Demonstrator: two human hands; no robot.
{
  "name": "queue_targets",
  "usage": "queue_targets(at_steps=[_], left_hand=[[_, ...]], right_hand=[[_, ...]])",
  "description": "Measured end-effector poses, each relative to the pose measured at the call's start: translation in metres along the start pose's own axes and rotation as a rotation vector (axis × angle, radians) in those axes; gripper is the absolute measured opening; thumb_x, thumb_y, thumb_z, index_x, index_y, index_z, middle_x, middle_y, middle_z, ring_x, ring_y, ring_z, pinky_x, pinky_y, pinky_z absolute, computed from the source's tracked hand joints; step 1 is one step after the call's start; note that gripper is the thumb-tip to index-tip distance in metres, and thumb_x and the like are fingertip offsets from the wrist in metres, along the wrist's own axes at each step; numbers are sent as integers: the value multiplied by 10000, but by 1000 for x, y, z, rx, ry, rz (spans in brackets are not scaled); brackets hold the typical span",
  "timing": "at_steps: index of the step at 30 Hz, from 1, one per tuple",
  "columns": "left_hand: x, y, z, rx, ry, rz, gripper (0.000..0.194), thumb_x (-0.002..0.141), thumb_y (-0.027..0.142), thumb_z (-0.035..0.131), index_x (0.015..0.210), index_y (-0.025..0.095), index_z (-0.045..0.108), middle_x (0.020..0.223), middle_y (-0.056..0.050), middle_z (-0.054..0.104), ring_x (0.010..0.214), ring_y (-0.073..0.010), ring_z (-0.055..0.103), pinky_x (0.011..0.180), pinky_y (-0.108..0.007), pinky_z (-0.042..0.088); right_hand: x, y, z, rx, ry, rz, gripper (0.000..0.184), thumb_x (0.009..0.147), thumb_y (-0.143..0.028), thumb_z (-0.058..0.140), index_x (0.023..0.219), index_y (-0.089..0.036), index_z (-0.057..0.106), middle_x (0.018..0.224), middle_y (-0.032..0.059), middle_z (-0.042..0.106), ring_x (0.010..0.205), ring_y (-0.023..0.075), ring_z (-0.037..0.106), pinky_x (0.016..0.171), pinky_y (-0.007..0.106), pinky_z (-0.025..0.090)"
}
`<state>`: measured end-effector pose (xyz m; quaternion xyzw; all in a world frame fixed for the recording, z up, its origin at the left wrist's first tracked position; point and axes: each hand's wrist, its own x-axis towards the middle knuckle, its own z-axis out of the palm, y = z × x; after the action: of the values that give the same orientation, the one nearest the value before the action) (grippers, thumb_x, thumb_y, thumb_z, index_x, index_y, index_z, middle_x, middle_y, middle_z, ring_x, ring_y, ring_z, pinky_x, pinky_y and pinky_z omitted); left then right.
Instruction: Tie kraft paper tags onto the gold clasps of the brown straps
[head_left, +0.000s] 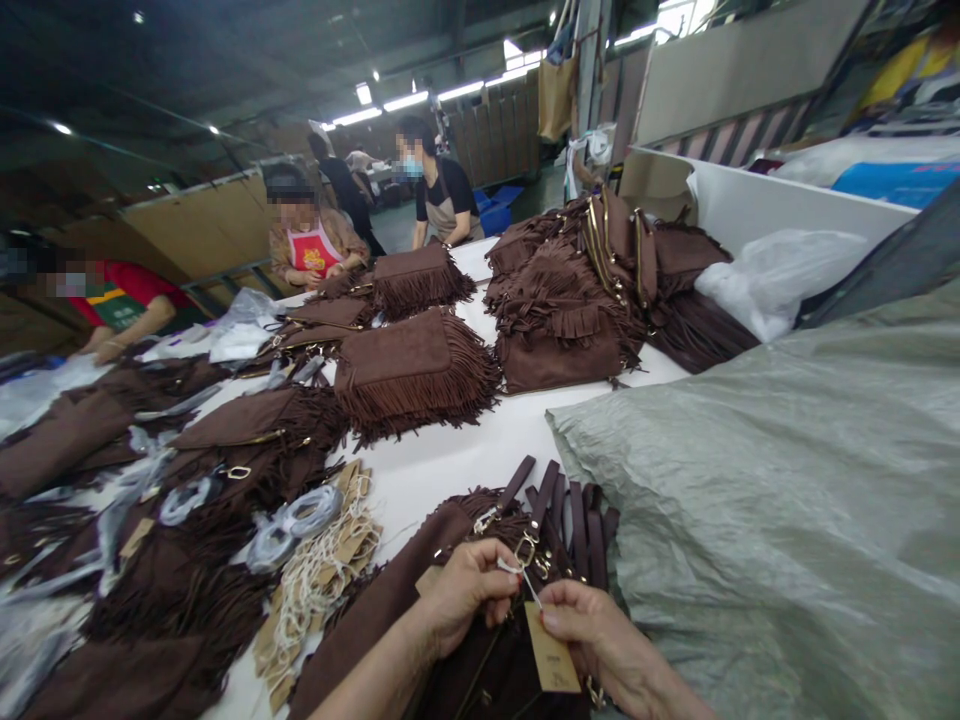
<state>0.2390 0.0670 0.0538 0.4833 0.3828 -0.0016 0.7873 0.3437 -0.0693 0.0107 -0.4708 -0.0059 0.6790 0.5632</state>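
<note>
"How do your hands stand here?"

"Your left hand and right hand meet low in the view, near each other over a dark brown fringed bag. Your left forearm slants up and rightward from the bottom edge; your right slants up and leftward from the lower right, so the two converge."

"And your fingers?"

"On your left, thumb and forefinger press together on a white string, just beside a gold-toned metal ring, the other fingers curled beneath. On your right, the thumb pinches the upper corner of a tan hang tag; the fingers behind it are partly hidden, so you cannot tell how they are set."

"Where is that tag?"

"It tilts below your right thumb, over the bag, its printed face toward you. The string runs from its top to your left fingertips; whether it passes through the ring cannot be told."

"What surrounds you?"

"Near your left forearm, a heap of strung tags lies on the white table. Beyond your right hand, dark brown straps fan out beside a grey-green plastic sheet. Across the table, a co-worker in a red apron is at the far side."
</note>
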Motion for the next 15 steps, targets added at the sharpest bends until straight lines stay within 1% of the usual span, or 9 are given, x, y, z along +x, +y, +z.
queue_targets(at_steps=[2,4,7,9,13,15], left_hand=[[-5,-4,1,12,-10,-3,223,573,271,683,668,139,530,411,56,484,331,-44,400,333,-145,248],[-10,-8,2,49,-27,-7,240,584,302,683,675,137,533,393,61,473,327,-43,394,337,-143,248],[-19,-15,3,146,-48,-8,271,597,356,667,677,134,533,374,71,448,316,-43,381,332,-142,243],[-26,-19,3,213,-52,0,262,611,362,648,671,135,531,385,75,437,312,-42,381,330,-142,249],[-39,-26,-1,297,-11,69,197,629,312,627,657,133,549,628,45,488,355,-17,426,350,-144,281],[-42,-30,-3,316,22,103,183,645,305,616,658,133,554,689,39,475,370,-8,433,359,-141,286]], right_hand=[[3,5,3,46,22,0,272,525,-309,729,688,-171,562,569,-44,585,495,88,530,493,206,365],[7,9,6,48,79,-34,280,524,-324,735,685,-163,572,547,-41,575,482,86,517,452,193,334],[13,10,12,65,192,-96,313,462,-326,769,647,-145,592,519,-39,563,452,70,476,418,182,295],[15,10,15,109,233,-118,322,424,-312,790,618,-141,599,515,-39,565,451,65,466,433,185,320],[16,9,18,183,239,-122,339,413,-327,806,624,-143,616,555,-17,601,509,100,522,500,221,398],[16,10,18,207,255,-130,356,399,-339,812,621,-136,621,561,-7,607,518,107,531,507,226,410]])
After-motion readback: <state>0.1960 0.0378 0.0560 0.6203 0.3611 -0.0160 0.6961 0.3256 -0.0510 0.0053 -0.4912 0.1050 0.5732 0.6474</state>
